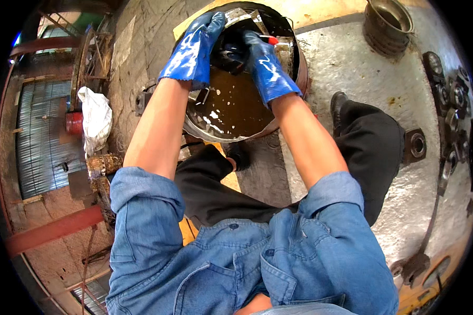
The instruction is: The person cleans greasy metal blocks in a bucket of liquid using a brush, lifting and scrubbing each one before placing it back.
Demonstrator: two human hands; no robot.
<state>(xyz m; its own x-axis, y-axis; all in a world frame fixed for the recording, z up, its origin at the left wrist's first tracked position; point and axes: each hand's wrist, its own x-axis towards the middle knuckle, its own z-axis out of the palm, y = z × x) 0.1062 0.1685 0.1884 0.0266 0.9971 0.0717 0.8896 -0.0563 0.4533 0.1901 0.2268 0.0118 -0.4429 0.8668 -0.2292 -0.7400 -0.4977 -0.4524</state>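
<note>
Far half of the basin [231, 140]: black part [230, 55] between both hands; glossy, outline unclear.
Left hand [195, 46]: gripping part's left side.
Right hand [267, 65]: curled round red-tipped tool [269, 40], beside part.
Gloves [181, 67]: blue, shiny, saw-edged cuffs.
Basin: round, metal; brown liquid [231, 105].

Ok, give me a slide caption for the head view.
Blue-gloved fingers at a dark object inside a round basin of brown liquid.

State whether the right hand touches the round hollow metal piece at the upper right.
Apart: the head view shows grey floor between the right hand and the metal piece.
</note>
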